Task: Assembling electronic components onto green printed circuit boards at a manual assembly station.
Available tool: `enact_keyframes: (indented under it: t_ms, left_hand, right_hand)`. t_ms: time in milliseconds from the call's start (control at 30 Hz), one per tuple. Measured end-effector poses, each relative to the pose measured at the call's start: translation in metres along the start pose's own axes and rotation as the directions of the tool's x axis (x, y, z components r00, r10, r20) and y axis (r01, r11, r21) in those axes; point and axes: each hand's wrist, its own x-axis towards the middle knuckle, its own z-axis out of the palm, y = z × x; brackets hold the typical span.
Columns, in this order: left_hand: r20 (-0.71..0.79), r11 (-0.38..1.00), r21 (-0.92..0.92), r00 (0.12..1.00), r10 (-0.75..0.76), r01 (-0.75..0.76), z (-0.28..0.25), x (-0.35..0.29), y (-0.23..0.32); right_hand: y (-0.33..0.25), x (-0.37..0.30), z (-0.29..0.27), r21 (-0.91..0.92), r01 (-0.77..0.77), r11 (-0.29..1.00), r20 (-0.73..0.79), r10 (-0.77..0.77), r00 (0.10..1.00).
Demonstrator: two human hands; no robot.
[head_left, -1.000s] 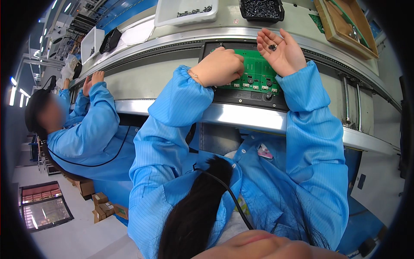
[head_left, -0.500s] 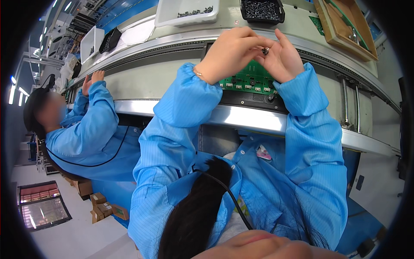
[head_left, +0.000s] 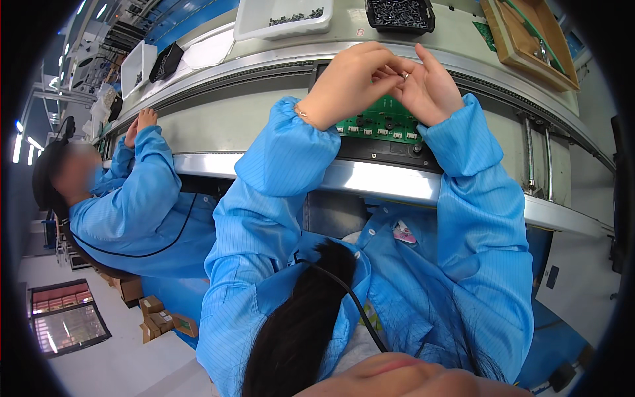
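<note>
My hands meet over a green circuit board (head_left: 378, 126) with small white connectors and dark parts, set in a black fixture (head_left: 374, 151). My left hand (head_left: 357, 83) is closed, its thumb and fingers pinched at my right hand's fingers; what it pinches is hidden. My right hand (head_left: 430, 89) is cupped, thumb raised and fingers bent toward the left. A small electronic part (head_left: 405, 76) with a metallic glint shows among its fingers, mostly covered. Both hands are above the board, and they hide its far portion.
Beyond the rail stand a white bin (head_left: 284, 28) and a black tray (head_left: 400, 16), both holding small dark parts. A cardboard box (head_left: 529, 43) with a green board is at the far right. A co-worker in blue (head_left: 126, 205) sits to my left.
The small dark part between my hands was plainer before and is now mostly covered by my fingers. My right hand has shifted slightly left; the board stays put.
</note>
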Motion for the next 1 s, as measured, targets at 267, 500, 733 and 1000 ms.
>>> enact_keyframes:
  t_ms: [267,500,733,1000]
  left_hand:
    - [0.001,0.990,0.023,0.990,-0.139,0.139,-0.032,-0.028,-0.008]
    - [0.068,0.970,0.088,0.970,-0.234,0.227,-0.036,-0.063,-0.025]
    - [0.228,0.929,0.243,0.914,-0.335,0.280,-0.030,-0.068,-0.019]
    - [0.292,0.894,0.449,0.945,-0.148,0.001,-0.024,-0.068,-0.017]
  right_hand:
    - [-0.007,-0.006,0.017,0.004,-0.019,1.000,-0.149,0.019,0.989]
    - [-0.008,-0.006,0.016,-0.013,-0.003,1.000,-0.180,0.001,0.984]
    - [-0.008,-0.003,0.011,-0.031,0.024,0.999,-0.180,-0.029,0.983]
    - [-0.009,-0.005,0.013,-0.016,0.024,1.000,-0.184,-0.027,0.983]
